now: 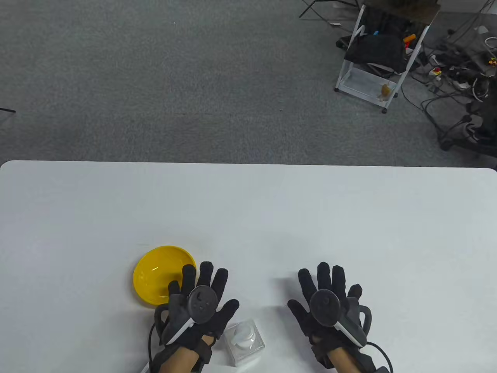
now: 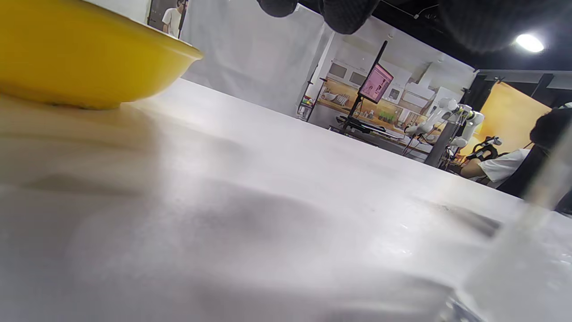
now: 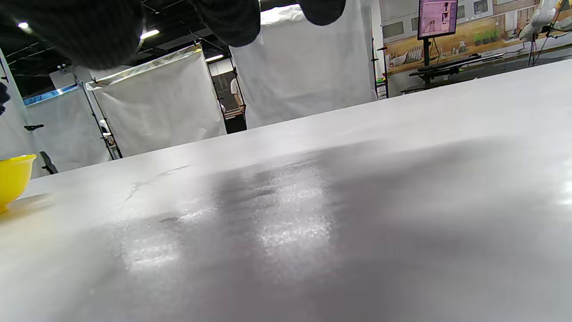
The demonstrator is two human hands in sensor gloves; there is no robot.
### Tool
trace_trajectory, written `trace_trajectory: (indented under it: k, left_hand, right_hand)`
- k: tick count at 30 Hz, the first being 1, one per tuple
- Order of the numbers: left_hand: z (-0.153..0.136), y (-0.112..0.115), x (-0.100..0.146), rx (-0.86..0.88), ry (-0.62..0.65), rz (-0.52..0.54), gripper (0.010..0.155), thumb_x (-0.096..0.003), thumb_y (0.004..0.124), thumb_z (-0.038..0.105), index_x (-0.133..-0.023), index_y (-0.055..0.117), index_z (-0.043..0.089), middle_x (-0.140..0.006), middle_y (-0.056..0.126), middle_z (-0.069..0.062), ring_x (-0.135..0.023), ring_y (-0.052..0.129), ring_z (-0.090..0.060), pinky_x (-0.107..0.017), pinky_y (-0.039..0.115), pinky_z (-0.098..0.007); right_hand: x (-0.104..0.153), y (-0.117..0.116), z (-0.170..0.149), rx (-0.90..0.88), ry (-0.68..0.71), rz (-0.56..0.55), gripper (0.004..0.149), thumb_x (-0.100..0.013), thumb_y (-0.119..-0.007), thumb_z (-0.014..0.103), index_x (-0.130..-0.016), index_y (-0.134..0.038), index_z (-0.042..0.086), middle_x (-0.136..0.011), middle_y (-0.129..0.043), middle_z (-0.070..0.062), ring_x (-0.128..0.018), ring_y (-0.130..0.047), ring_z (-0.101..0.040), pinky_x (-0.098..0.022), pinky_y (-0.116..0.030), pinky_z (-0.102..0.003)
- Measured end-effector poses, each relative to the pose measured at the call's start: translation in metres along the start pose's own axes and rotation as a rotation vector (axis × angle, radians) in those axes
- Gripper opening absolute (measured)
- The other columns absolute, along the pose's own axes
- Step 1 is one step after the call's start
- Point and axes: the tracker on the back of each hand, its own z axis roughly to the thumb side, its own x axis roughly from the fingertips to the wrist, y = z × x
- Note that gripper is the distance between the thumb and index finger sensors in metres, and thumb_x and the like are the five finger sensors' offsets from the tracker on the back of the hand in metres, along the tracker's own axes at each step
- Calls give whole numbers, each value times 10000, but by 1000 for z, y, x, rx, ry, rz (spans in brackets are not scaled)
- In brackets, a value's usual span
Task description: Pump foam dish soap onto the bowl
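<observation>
A yellow bowl (image 1: 159, 274) sits on the white table (image 1: 271, 217) near the front, left of centre. It also shows in the left wrist view (image 2: 89, 58) and at the left edge of the right wrist view (image 3: 13, 176). A clear square soap bottle with a white pump top (image 1: 244, 340) stands at the front edge between my hands; its blurred side shows in the left wrist view (image 2: 527, 250). My left hand (image 1: 202, 299) lies flat with fingers spread, over the bowl's right rim, holding nothing. My right hand (image 1: 326, 295) lies flat and spread on the table, empty.
Beyond the table's far edge is grey carpet. A white cart (image 1: 376, 58) with dark cloth and a tangle of cables (image 1: 458, 77) stand at the far right on the floor.
</observation>
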Motion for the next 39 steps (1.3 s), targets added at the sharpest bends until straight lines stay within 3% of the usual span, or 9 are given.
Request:
trace_trajectory:
  k: [13,22,24,28,31,39]
  left_hand:
    - [-3,-2,2,15,-8,8,787,-375,659,723,-1067,405,449,-1201,228,60,-1105,130,-387,-712,210,-718]
    - [-10,3,4,9,-24,-3,774,-384,662,700,-1068,418,432,-1197,232,54,-1104,132,-384,-715,211,-711]
    - [-12,2,5,17,-24,5,772,-384,664,696,-1067,421,429,-1196,237,51,-1104,136,-382,-715,214,-710]
    - [-16,2,8,23,-31,1,780,-384,665,697,-1068,410,424,-1195,229,45,-1102,133,-381,-715,214,-708]
    - [-20,0,10,40,-40,7,781,-385,665,695,-1069,408,420,-1194,224,38,-1102,130,-379,-716,213,-706]
    - [-31,-4,14,79,-61,1,783,-387,666,692,-1071,405,413,-1193,211,31,-1099,120,-379,-716,209,-705]
  right_hand:
    - [1,0,-5,-23,-7,19,765,-406,-648,649,-1067,-388,365,-1153,-216,-162,-1013,-128,-496,-551,-205,-841]
    - [-4,26,-9,-299,91,-47,738,-402,-697,620,-1053,-490,340,-1150,-332,-193,-1036,-260,-501,-587,-308,-841]
    - [-6,36,-1,-430,175,-36,731,-405,-716,609,-1050,-504,336,-1142,-373,-200,-1038,-332,-491,-606,-402,-814]
    - [-6,48,31,-663,413,133,765,-376,-844,568,-1037,-568,302,-1129,-503,-176,-1021,-469,-460,-645,-558,-700]
    - [1,50,66,-599,569,291,782,-360,-905,534,-1034,-576,316,-1124,-533,-162,-1003,-516,-446,-638,-600,-678]
    - [7,36,119,-426,680,365,758,-302,-1006,429,-978,-695,289,-1024,-693,-149,-820,-743,-405,-508,-753,-601]
